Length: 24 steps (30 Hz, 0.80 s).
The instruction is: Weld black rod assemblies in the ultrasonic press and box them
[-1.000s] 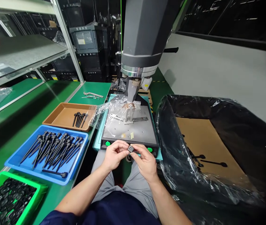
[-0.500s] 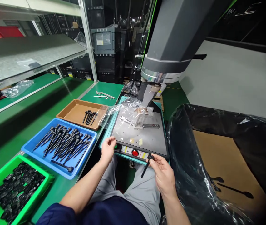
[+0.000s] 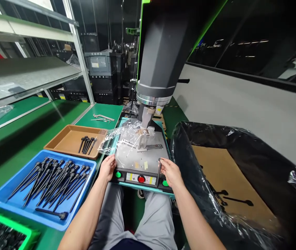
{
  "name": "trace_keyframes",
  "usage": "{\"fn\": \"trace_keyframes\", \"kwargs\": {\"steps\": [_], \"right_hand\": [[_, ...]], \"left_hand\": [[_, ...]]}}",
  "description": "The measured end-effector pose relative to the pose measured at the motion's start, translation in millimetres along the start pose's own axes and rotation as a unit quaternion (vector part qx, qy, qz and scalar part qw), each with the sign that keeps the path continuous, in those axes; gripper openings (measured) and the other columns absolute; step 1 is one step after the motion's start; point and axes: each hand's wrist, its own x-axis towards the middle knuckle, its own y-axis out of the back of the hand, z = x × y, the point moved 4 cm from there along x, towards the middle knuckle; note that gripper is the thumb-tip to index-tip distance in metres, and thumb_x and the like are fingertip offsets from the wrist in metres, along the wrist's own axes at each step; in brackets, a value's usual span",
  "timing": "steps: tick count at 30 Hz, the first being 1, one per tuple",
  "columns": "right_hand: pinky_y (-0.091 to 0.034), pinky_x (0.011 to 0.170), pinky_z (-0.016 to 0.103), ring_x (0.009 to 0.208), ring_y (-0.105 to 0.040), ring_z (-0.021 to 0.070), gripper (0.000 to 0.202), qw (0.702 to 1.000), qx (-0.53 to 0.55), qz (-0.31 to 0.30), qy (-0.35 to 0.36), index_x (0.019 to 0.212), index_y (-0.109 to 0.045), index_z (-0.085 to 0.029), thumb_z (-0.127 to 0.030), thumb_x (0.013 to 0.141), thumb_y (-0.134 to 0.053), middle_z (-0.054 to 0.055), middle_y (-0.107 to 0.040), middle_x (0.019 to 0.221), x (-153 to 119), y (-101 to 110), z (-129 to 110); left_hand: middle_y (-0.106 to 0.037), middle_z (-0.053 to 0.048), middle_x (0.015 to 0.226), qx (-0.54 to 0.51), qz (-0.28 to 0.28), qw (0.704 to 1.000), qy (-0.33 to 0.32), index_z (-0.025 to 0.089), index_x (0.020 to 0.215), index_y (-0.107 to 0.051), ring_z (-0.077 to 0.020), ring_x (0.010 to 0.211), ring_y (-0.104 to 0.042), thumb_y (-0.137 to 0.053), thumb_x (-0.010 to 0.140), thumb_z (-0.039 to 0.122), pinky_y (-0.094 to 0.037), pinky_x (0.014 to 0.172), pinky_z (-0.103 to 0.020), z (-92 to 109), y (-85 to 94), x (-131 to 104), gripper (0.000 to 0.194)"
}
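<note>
My right hand (image 3: 171, 171) is closed on a slim black rod-shaped part (image 3: 158, 175), held nearly upright before the machine's front panel, beside the right green button (image 3: 165, 183). Fingers hide its upper end. My left hand (image 3: 107, 168) is at the left front corner of the grey base plate (image 3: 127, 161), fingers curled together with nothing visible in them, just above the left green button (image 3: 118, 174). Between the hands is a red button (image 3: 141, 178). A metal tool tip (image 3: 147, 117) comes down from the machine head to a fixture (image 3: 142, 140) partly covered by clear plastic film.
To the left, a blue tray (image 3: 71, 222) holds many black rods with round heads. Behind it a brown tray (image 3: 56, 142) has several more; a green bin (image 3: 32, 236) contains small black pieces. On the right, a black-lined box (image 3: 184, 139) holds cardboard (image 3: 215, 163) and some rods.
My right hand has brought the rod up to the front panel, turning it more upright. My left hand has stayed near the plate's left corner. The view has shifted right and tilted up.
</note>
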Motion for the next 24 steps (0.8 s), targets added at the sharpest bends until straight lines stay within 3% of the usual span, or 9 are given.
{"fn": "trace_keyframes", "kwargs": {"steps": [3,5,7,10,13,16,20,24], "right_hand": [[-0.048,0.050,0.021,0.060,-0.061,0.0138,0.035,0.999,0.022,0.011,-0.030,0.085,-0.066,-0.017,-0.031,0.058,-0.083,0.003,-0.067,0.073,20.6,-4.6,0.6],[-0.048,0.049,0.021,0.058,-0.061,0.0137,0.030,0.999,0.025,0.005,-0.046,0.082,-0.065,-0.017,-0.030,0.060,-0.081,0.003,-0.066,0.071,31.4,-10.7,3.8],[-0.047,0.048,0.021,0.057,-0.061,0.0137,0.025,0.998,0.022,-0.009,-0.056,0.079,-0.063,-0.017,-0.028,0.063,-0.080,0.003,-0.066,0.069,40.6,-18.8,8.0],[-0.047,0.048,0.021,0.054,-0.061,0.0137,0.020,0.997,0.009,-0.040,-0.069,0.075,-0.062,-0.016,-0.024,0.065,-0.078,0.004,-0.066,0.066,52.0,-31.6,14.4],[-0.049,0.049,0.024,0.054,-0.061,0.0138,0.019,0.995,-0.009,-0.077,-0.065,0.078,-0.065,-0.016,-0.023,0.065,-0.078,0.004,-0.067,0.067,59.9,-43.3,17.4],[-0.052,0.054,0.027,0.058,-0.061,0.0147,0.026,0.994,-0.027,-0.107,-0.026,0.085,-0.069,-0.016,-0.026,0.063,-0.079,0.005,-0.068,0.073,64.0,-54.0,14.3],[-0.053,0.062,0.029,0.073,-0.064,0.0185,0.041,0.989,-0.048,-0.120,0.069,0.093,-0.070,-0.017,-0.035,0.058,-0.082,0.005,-0.069,0.085,69.5,-67.1,1.9],[-0.053,0.074,0.035,0.084,-0.063,0.0221,0.050,0.976,-0.081,-0.107,0.169,0.102,-0.069,-0.017,-0.042,0.060,-0.079,0.006,-0.069,0.091,80.5,-77.2,-12.2]], "left_hand": [[-0.068,-0.005,0.097,-0.139,-0.054,0.987,0.058,0.018,0.098,-0.064,-0.0177,0.090,-0.067,-0.076,0.074,0.028,-0.055,0.078,-0.031,-6.7,-13.0,-13.4,0.028],[-0.065,-0.010,0.117,-0.199,-0.081,0.972,0.100,0.020,0.100,-0.062,-0.0252,0.109,-0.063,-0.070,0.081,0.034,-0.055,0.087,-0.040,-15.0,-23.4,-24.3,0.025],[-0.061,-0.014,0.125,-0.228,-0.103,0.958,0.141,0.018,0.102,-0.061,-0.0279,0.116,-0.060,-0.065,0.085,0.035,-0.056,0.085,-0.037,-23.7,-33.9,-34.4,0.024],[-0.064,-0.016,0.121,-0.224,-0.117,0.951,0.180,0.013,0.106,-0.062,-0.0251,0.109,-0.064,-0.062,0.087,0.021,-0.058,0.073,-0.026,-30.2,-44.9,-43.6,0.021],[-0.070,-0.013,0.106,-0.202,-0.112,0.955,0.187,0.011,0.108,-0.063,-0.0192,0.088,-0.070,-0.060,0.085,0.009,-0.057,0.067,-0.022,-25.6,-49.6,-44.5,0.023],[-0.072,-0.010,0.098,-0.199,-0.112,0.957,0.181,0.013,0.106,-0.064,-0.0193,0.085,-0.071,-0.059,0.088,0.012,-0.059,0.075,-0.030,-16.0,-52.0,-41.5,0.019],[-0.070,-0.010,0.110,-0.199,-0.152,0.951,0.183,0.020,0.108,-0.062,-0.0269,0.105,-0.067,-0.059,0.091,0.023,-0.050,0.096,-0.052,-8.9,-57.1,-38.8,0.018],[-0.067,-0.011,0.118,-0.207,-0.164,0.948,0.178,0.022,0.116,-0.057,-0.0293,0.113,-0.063,-0.059,0.091,0.024,-0.049,0.097,-0.051,-9.6,-63.0,-35.3,0.025]]}}
